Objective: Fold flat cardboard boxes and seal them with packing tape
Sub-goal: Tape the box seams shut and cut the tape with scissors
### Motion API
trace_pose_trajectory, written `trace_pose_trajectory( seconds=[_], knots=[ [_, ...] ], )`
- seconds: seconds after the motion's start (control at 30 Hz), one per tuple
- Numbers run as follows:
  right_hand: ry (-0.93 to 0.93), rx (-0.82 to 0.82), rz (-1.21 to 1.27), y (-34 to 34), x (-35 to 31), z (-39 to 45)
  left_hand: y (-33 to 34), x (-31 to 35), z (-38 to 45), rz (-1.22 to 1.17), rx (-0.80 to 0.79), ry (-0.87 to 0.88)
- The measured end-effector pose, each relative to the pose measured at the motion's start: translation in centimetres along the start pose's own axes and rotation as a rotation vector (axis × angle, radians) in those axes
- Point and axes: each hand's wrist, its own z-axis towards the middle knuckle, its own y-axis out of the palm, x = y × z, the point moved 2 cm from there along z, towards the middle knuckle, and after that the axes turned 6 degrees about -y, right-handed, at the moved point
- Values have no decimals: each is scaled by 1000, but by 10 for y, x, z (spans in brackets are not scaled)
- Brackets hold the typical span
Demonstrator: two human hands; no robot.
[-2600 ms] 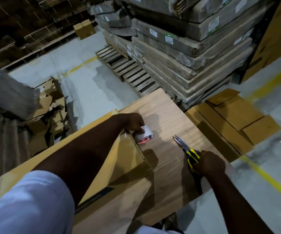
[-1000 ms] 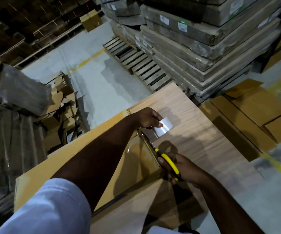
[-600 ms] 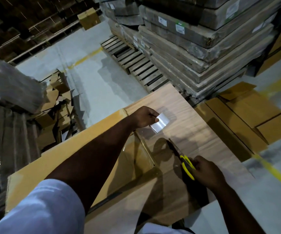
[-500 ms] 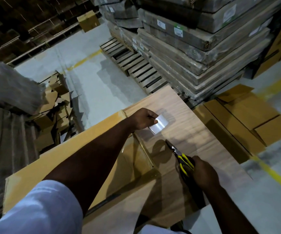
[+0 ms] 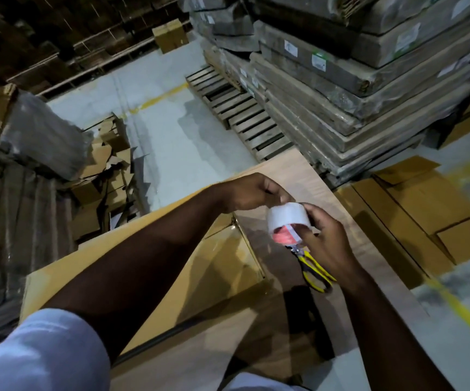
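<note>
We see both hands raised together over the wood-grain counter [image 5: 307,176]. The right hand [image 5: 327,238] grips the tape roll [image 5: 286,220], fingers curled round its far side; the roll has a reddish core facing the camera. The left hand [image 5: 253,193] has its fingers curled, with the tips at the top edge of the roll; we cannot tell whether they pinch the loose tape end.

Yellow-handled scissors [image 5: 314,270] show just below the right hand, blades pointing toward the roll; we cannot tell whether they lie on the counter or hang from that hand.

The cardboard box [image 5: 171,277] lies flat on the counter under the left forearm, with a glossy strip of tape near its right-hand edge.

On the floor to the right lie more flattened cartons [image 5: 425,204]. Ahead stands a wooden pallet [image 5: 239,114] beside a stack of wrapped panels [image 5: 355,80].
</note>
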Motion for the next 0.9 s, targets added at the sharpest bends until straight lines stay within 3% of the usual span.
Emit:
trace_pose_trajectory(
  seconds=[0.07,0.13,0.2,0.27,0.47,0.53,0.67,0.8,0.9],
  knots=[
    [58,94,-26,-3,6,-6,-9,-14,-7,40,294,-46],
    [118,202,-41,-5,16,-16,-17,-43,-15,319,561,-296],
    [186,284,-7,-2,29,-27,-8,-71,-26,453,524,-553],
    [229,303,12,6,37,-34,9,-85,-27,445,485,-591],
    [227,287,-20,17,36,-37,36,-70,-6,527,646,-652],
    [245,282,-25,18,33,-37,32,-73,-4,512,642,-646],
    [258,312,-20,17,25,-41,13,-83,-14,264,674,-500],
    [337,339,29,20,23,-46,26,-85,-17,448,667,-498],
    [331,338,47,20,11,-48,45,-67,-21,446,763,-152]
  ],
)
